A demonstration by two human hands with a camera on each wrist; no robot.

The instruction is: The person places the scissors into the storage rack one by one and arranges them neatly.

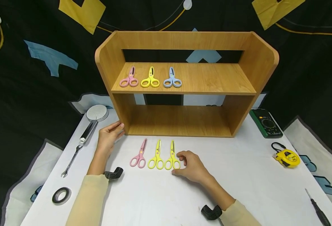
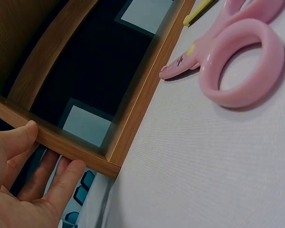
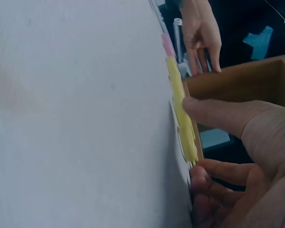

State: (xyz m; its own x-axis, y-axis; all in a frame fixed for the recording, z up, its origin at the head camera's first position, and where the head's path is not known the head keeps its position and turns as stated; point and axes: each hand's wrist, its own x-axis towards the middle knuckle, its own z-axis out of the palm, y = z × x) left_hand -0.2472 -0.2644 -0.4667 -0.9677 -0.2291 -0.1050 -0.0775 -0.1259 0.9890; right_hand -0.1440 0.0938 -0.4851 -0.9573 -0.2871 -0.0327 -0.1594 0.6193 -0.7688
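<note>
My left hand [image 1: 107, 138] touches the lower left side of a wooden shelf [image 1: 180, 121]. In the left wrist view, fingertips [image 2: 73, 166] of that hand rest at the panel's edge, fingers fairly straight. My right hand [image 1: 192, 166] is beside the rightmost yellow scissors [image 1: 172, 155] on the table, thumb and forefinger spread around its handle side; a firm hold does not show. Left of it lie another yellow pair of scissors [image 1: 158, 155] and a pink pair [image 1: 140, 153], blades toward the shelf. Pink [image 1: 131, 77], yellow [image 1: 151, 77] and blue scissors [image 1: 171, 77] stand in a row on the upper board.
On the left are a round white-topped tool [image 1: 97, 112] with a black handle, a wrench [image 1: 71, 161] and a black tape roll [image 1: 61, 196]. To the right lie a multimeter [image 1: 266, 123], a yellow tape measure [image 1: 287, 157] and a screwdriver [image 1: 318, 208]. Dark cloth hangs behind.
</note>
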